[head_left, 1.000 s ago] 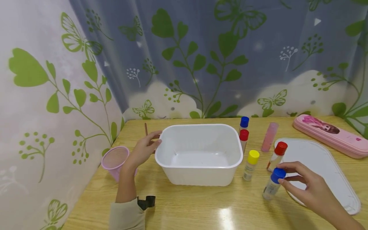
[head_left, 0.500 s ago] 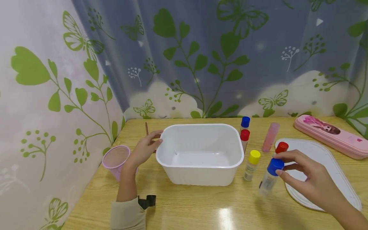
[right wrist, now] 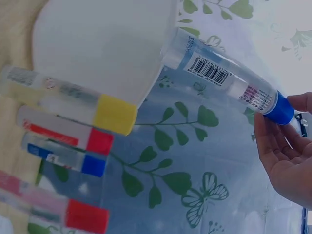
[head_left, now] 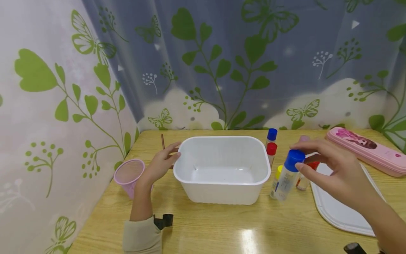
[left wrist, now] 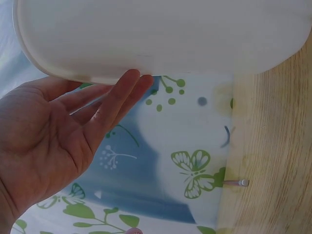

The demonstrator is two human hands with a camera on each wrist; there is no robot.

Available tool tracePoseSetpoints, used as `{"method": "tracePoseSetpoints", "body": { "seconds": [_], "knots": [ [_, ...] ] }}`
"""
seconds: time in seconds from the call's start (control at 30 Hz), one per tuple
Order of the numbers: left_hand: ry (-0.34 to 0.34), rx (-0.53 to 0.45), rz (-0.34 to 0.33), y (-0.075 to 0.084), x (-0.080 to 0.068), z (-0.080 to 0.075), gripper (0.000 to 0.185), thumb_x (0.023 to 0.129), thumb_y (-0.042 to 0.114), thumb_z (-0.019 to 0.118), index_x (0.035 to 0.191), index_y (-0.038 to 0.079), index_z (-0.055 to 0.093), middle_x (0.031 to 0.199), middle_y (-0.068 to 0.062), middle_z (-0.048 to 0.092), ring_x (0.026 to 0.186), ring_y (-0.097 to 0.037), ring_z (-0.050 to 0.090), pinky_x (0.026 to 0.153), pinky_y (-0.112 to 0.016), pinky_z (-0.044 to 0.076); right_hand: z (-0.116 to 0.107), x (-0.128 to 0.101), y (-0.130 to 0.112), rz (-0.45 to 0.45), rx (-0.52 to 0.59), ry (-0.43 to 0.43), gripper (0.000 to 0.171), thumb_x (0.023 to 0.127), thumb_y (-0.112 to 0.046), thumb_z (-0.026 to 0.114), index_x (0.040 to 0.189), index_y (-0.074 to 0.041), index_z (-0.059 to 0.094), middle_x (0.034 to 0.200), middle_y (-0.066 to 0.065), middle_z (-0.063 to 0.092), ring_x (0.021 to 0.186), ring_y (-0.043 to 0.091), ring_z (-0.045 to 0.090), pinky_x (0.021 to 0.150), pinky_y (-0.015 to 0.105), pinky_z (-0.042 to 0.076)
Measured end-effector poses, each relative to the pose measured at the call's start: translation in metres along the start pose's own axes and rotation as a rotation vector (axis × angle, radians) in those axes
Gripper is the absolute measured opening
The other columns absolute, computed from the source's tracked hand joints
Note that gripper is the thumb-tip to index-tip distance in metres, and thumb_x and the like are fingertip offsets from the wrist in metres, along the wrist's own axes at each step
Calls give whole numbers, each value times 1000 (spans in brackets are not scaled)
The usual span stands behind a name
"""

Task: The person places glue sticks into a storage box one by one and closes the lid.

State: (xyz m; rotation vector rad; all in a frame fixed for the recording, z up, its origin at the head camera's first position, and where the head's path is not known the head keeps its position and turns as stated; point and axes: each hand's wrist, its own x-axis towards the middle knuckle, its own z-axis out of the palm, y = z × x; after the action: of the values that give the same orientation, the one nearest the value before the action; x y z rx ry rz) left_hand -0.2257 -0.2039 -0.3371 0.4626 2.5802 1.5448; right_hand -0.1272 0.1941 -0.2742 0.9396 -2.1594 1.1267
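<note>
My right hand (head_left: 342, 173) pinches the blue cap of a clear glue bottle (head_left: 285, 185), held tilted above the table. In the right wrist view, fingertips and thumb grip the cap's end, and the bottle (right wrist: 219, 73) shows a barcode label. Part of a yellow-capped bottle (head_left: 279, 171) is hidden behind it. A white plastic tub (head_left: 222, 193) stands at the middle, nothing inside. My left hand (head_left: 160, 164) touches its left rim; in the left wrist view, nearly straight fingers (left wrist: 117, 100) lie against the outer wall.
Right of the tub stand a red-capped bottle (head_left: 271, 150), another blue-capped one (head_left: 271, 134) and a pink tube (head_left: 304, 138). A white lid (head_left: 345, 215) lies by a pink pencil case (head_left: 364, 146). A pink mesh cup (head_left: 129, 174) stands left. Patterned curtain (head_left: 206, 70) hangs behind.
My right hand has lifted the blue-capped bottle off the table and carried it up and left, now overlapping the yellow-capped one. My left hand has stayed at the tub.
</note>
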Motion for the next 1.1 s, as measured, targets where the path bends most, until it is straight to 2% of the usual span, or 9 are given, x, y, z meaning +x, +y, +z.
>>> {"method": "tracePoseSetpoints", "body": {
  "seconds": [0.3,0.67,0.87,1.1],
  "knots": [
    [-21,1,-21,1,0,-1,50,99,22,44,144,8,29,135,-21,40,109,-33,51,81,-38,50,18,39,-11,-55,117,-12,44,71,20,66,112,4,61,104,8,60,85,13,59,72,18,50],
    [-30,-22,-17,-2,-1,-1,50,99,20,44,144,6,28,134,-23,40,110,-35,50,82,-42,49,60,86,-17,-16,174,-48,32,79,9,66,110,0,63,100,0,58,85,14,59,73,25,52],
    [-32,-30,-14,-2,0,0,49,99,19,43,144,6,28,134,-23,40,111,-35,50,83,-43,49,86,102,-12,7,204,-91,28,83,-1,67,110,-4,63,99,0,57,85,12,57,72,28,52],
    [-27,-12,-20,1,-1,0,48,99,20,43,144,7,29,134,-23,41,111,-36,50,82,-43,49,116,113,-7,54,201,-139,25,84,-4,65,109,-3,63,99,4,57,85,17,57,73,31,52]
  ]
}}
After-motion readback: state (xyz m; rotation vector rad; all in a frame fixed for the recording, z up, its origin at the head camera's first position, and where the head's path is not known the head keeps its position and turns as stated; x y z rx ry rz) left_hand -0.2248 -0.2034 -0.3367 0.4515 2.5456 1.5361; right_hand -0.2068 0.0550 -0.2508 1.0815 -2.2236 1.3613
